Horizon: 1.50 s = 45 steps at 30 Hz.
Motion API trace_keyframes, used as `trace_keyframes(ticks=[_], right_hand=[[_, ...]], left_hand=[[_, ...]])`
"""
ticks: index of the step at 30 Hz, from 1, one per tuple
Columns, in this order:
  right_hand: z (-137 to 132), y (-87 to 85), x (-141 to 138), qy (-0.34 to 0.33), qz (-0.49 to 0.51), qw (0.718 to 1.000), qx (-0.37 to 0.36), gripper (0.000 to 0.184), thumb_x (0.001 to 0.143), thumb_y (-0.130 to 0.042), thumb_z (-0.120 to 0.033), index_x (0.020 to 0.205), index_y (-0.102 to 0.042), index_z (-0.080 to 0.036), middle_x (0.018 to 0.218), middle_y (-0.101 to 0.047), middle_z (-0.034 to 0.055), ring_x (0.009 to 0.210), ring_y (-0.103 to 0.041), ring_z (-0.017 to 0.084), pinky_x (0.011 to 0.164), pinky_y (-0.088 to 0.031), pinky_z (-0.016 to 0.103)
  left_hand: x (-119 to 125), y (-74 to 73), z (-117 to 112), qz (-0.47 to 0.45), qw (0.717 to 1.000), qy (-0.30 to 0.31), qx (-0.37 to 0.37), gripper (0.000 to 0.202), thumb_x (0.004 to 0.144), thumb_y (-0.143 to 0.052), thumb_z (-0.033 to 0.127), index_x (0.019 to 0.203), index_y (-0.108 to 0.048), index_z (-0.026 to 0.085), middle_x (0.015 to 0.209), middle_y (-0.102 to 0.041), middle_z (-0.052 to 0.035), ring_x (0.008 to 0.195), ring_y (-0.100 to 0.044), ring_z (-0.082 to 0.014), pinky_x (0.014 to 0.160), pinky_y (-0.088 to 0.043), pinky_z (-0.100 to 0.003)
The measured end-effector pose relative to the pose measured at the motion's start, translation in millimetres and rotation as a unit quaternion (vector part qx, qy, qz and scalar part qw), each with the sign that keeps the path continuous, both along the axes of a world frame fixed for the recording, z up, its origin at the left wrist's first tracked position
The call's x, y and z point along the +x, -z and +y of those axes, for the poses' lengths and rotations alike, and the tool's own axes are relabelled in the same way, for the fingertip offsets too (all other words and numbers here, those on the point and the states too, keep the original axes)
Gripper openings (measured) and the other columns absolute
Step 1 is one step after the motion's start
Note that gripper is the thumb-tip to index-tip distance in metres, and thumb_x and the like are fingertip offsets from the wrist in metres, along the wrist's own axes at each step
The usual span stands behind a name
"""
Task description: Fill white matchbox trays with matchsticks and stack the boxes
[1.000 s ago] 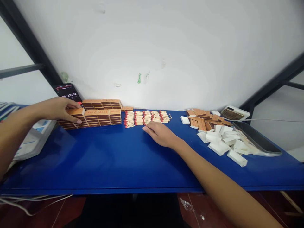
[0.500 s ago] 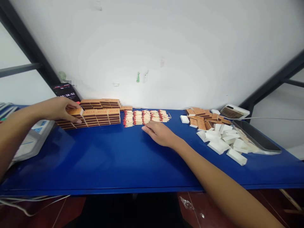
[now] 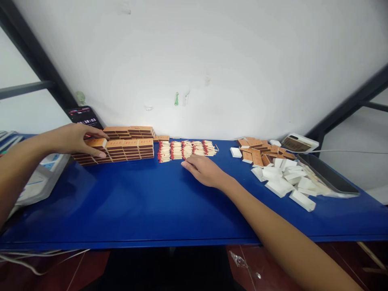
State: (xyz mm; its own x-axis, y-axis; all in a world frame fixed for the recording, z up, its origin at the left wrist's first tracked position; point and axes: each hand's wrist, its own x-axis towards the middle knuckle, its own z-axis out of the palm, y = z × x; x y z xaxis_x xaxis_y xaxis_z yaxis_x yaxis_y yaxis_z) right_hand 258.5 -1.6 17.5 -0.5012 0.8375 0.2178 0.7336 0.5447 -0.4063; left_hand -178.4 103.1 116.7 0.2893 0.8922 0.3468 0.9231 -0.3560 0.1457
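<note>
My left hand [image 3: 77,138] spans a matchbox [image 3: 96,143] at the top left end of the front stack, thumb along its near side and fingers behind. Brown-orange matchboxes [image 3: 130,150] make up this stack, in several layers. My right hand [image 3: 203,169] rests at the near edge of the loose matches [image 3: 176,150], its fingers curled and pressed together. Whether it pinches a match is hidden. The matches lie in rough rows, their red heads mostly to the left.
Further stacked matchboxes [image 3: 141,129] stand against the wall. On the right are a pile of brown box sleeves [image 3: 256,157], white inner trays [image 3: 279,186], a dark tray [image 3: 330,173] and a white device with a cable [image 3: 300,143]. A phone [image 3: 86,117] showing a timer leans at left.
My left hand has shifted slightly right, its fingers reaching a little further along the matchbox. My right hand has hardly moved.
</note>
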Motion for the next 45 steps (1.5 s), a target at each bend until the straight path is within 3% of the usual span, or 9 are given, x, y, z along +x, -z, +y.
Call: trace_keyframes(ticks=[2, 5, 8, 16, 22, 27, 31, 39, 45], right_hand=[[0, 0.1, 0, 0.0, 0.001, 1.0, 0.001, 0.04, 0.114, -0.041, -0.038, 0.084, -0.059, -0.019, 0.088, -0.067, 0.0071, 0.08, -0.057, 0.019, 0.075, -0.04, 0.033], [0, 0.5, 1, -0.003, 0.003, 1.0, 0.004, 0.039, 0.114, -0.041, -0.038, 0.084, -0.059, -0.019, 0.088, -0.067, 0.0072, 0.08, -0.057, 0.02, 0.075, -0.04, 0.033], [1, 1.5, 2, -0.003, 0.009, 1.0, 0.008, 0.038, 0.114, -0.042, -0.038, 0.085, -0.058, -0.019, 0.088, -0.066, 0.0068, 0.08, -0.056, 0.02, 0.075, -0.04, 0.033], [7, 5.5, 6, 0.01, 0.036, 0.999, 0.031, 0.022, 0.108, -0.056, -0.031, 0.095, -0.067, -0.019, 0.089, -0.068, 0.0053, 0.079, -0.058, 0.018, 0.073, -0.04, 0.03], [20, -15.8, 44, 0.141, -0.051, 0.985, 0.081, 0.017, 0.101, -0.062, -0.025, 0.09, -0.072, -0.019, 0.088, -0.073, 0.0077, 0.076, -0.061, 0.021, 0.071, -0.038, 0.032], [29, -28.0, 102, 0.37, -0.185, 0.907, 0.081, 0.024, 0.102, -0.061, -0.037, 0.098, -0.076, -0.019, 0.094, -0.078, 0.0125, 0.09, -0.069, 0.029, 0.074, -0.041, 0.036], [37, -17.9, 124, 0.432, -0.244, 0.868, -0.021, 0.033, 0.1, -0.065, -0.046, 0.106, -0.077, -0.016, 0.108, -0.079, 0.0168, 0.104, -0.071, 0.033, 0.078, -0.046, 0.038], [35, -19.2, 116, 0.432, -0.23, 0.871, -0.044, 0.02, 0.096, -0.064, -0.031, 0.09, -0.077, -0.017, 0.095, -0.078, 0.0148, 0.091, -0.072, 0.031, 0.07, -0.044, 0.036], [4, -36.7, 61, 0.171, -0.009, 0.985, -0.016, 0.024, 0.099, -0.064, -0.04, 0.086, -0.073, -0.022, 0.061, -0.055, -0.0027, 0.056, -0.048, 0.015, 0.056, -0.033, 0.028]], left_hand=[[8, -2.8, -8, 0.047, 0.998, -0.001, -0.034, 0.083, 0.042, -0.088, 0.08, 0.103, -0.085, 0.023, 0.088, -0.082, -0.005, 0.071, -0.067, -0.0227, 0.069, -0.052, -0.032], [34, -3.1, -29, -0.024, 0.982, 0.043, 0.181, 0.06, 0.088, -0.06, 0.075, 0.104, -0.082, 0.021, 0.11, -0.081, -0.0041, 0.095, -0.07, -0.0224, 0.09, -0.054, -0.036], [73, 7.0, -54, -0.074, 0.94, 0.02, 0.332, 0.043, 0.107, -0.05, 0.049, 0.1, -0.08, 0.019, 0.095, -0.081, -0.0032, 0.089, -0.073, -0.0191, 0.087, -0.055, -0.033], [170, 86.3, -90, 0.002, 0.908, 0.365, 0.205, 0.017, 0.105, -0.061, 0.028, 0.097, -0.076, 0.033, 0.088, -0.081, -0.0007, 0.077, -0.076, -0.0206, 0.071, -0.061, -0.036], [164, 109.2, -80, -0.135, 0.918, 0.351, 0.125, 0.014, 0.105, -0.061, 0.027, 0.106, -0.075, 0.031, 0.099, -0.082, -0.0022, 0.084, -0.077, -0.021, 0.075, -0.063, -0.036], [153, 109.0, -76, -0.173, 0.936, 0.292, 0.089, 0.015, 0.102, -0.068, 0.035, 0.096, -0.076, 0.024, 0.091, -0.079, -0.0016, 0.081, -0.075, -0.0185, 0.076, -0.06, -0.032], [157, 113.2, -81, -0.168, 0.936, 0.304, 0.053, 0.015, 0.105, -0.064, 0.029, 0.106, -0.076, 0.021, 0.101, -0.079, -0.0022, 0.088, -0.074, -0.015, 0.077, -0.058, -0.025], [161, 115.0, -89, -0.153, 0.936, 0.317, 0.022, 0.013, 0.104, -0.062, 0.025, 0.106, -0.075, 0.021, 0.096, -0.076, -0.0007, 0.081, -0.069, -0.0135, 0.075, -0.054, -0.026], [162, 114.7, -93, -0.13, 0.948, 0.29, 0.011, 0.021, 0.103, -0.065, 0.035, 0.117, -0.073, 0.021, 0.105, -0.074, -0.0047, 0.091, -0.071, -0.0176, 0.077, -0.056, -0.029]])
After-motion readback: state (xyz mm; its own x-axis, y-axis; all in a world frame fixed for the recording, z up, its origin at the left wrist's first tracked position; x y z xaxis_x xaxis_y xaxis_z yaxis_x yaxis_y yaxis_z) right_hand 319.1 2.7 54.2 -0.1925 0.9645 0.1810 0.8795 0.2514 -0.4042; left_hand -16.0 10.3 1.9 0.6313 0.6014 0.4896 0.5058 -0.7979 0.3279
